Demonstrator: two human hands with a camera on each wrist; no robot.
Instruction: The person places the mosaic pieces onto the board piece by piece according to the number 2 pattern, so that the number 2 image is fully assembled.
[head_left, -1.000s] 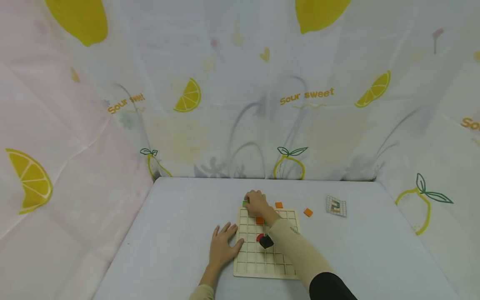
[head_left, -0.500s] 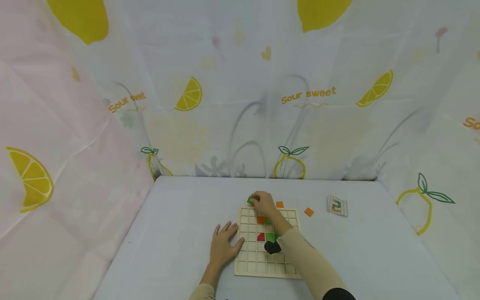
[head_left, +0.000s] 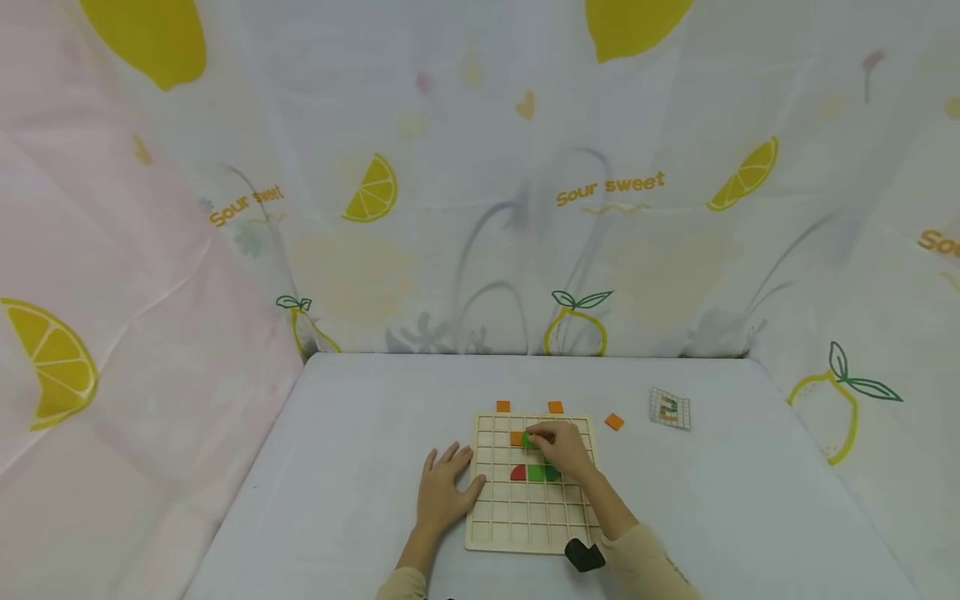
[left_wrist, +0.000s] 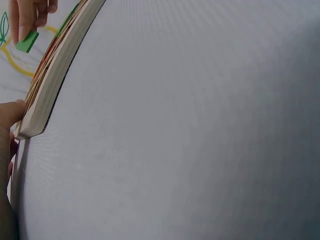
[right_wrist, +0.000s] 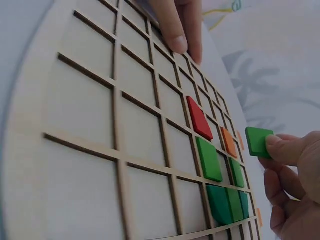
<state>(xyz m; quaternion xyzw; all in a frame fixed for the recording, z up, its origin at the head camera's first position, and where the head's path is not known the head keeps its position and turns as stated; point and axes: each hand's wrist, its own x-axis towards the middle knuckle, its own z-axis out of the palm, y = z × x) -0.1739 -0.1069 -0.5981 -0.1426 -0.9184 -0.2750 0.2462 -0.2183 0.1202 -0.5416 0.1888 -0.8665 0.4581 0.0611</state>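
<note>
In the head view a wooden grid board (head_left: 501, 512) lies on the white table. My right hand (head_left: 564, 448) is over its far part, pinching a green square tile (right_wrist: 258, 141) between thumb and fingers; the right wrist view shows the tile raised above the board. Set in the grid are an orange tile (head_left: 516, 438), a red rounded tile (head_left: 518, 473), a green tile (head_left: 536, 473) and a dark green rounded one (right_wrist: 218, 204). My left hand (head_left: 444, 493) rests flat beside the board's left edge, its thumb (left_wrist: 12, 113) at the rim.
Two orange tiles, a left one (head_left: 503, 407) and a right one (head_left: 555, 407), lie just past the board's far edge. Another orange tile (head_left: 614, 422) sits further right, near a printed pattern card (head_left: 670, 408). A lemon-print cloth (head_left: 465, 275) hangs behind the table.
My right hand has picked the green tile up from beyond the far edge and brought it right and nearer, over the grid. The left orange tile now shows. My left hand stays put.
</note>
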